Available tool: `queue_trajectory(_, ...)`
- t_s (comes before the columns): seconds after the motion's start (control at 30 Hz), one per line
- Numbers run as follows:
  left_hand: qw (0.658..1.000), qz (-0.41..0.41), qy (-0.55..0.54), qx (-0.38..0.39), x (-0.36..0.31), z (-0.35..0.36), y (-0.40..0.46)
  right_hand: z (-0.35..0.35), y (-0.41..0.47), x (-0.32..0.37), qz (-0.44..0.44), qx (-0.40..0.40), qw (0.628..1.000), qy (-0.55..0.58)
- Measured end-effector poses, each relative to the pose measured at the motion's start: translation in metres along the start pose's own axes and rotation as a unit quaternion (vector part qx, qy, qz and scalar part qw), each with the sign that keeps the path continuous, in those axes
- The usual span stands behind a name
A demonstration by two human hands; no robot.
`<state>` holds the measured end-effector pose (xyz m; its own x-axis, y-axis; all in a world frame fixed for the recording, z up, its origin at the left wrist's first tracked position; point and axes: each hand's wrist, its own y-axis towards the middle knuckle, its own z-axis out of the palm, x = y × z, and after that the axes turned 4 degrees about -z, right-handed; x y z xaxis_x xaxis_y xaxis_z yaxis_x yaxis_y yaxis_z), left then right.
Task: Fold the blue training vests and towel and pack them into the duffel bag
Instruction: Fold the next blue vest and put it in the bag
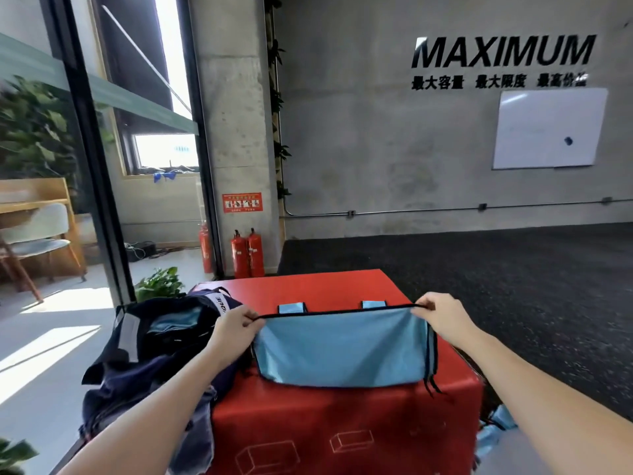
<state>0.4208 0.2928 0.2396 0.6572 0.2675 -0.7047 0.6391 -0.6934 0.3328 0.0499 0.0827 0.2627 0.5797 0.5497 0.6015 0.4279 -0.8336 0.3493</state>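
Vest (342,347) lies half-folded on the red surface (342,426), its top edge pinched by left hand (236,325) and right hand (436,311); keep both corners level, tension even.

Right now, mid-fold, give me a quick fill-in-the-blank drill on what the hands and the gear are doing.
1. Both hands, left and right, pinch the top edge of the light blue ____.
2. The vest lies on top of a ____ box.
3. The dark duffel bag sits to the ____ of the box.
4. More blue fabric hangs off the box's ____ side.

Missing words: vest; red; left; right
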Motion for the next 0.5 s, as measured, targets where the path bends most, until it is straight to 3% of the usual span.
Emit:
queue_trajectory(0.27,0.999,0.02,-0.031,0.016,-0.011,0.018,0.016,0.012,0.028,-0.013,0.027,0.006,1.0,0.001)
queue_trajectory(0.5,0.996,-0.048,-0.041,0.059,0.034,0.097,0.043,0.087,0.054,-0.081,0.115,0.059,0.991,-0.04)
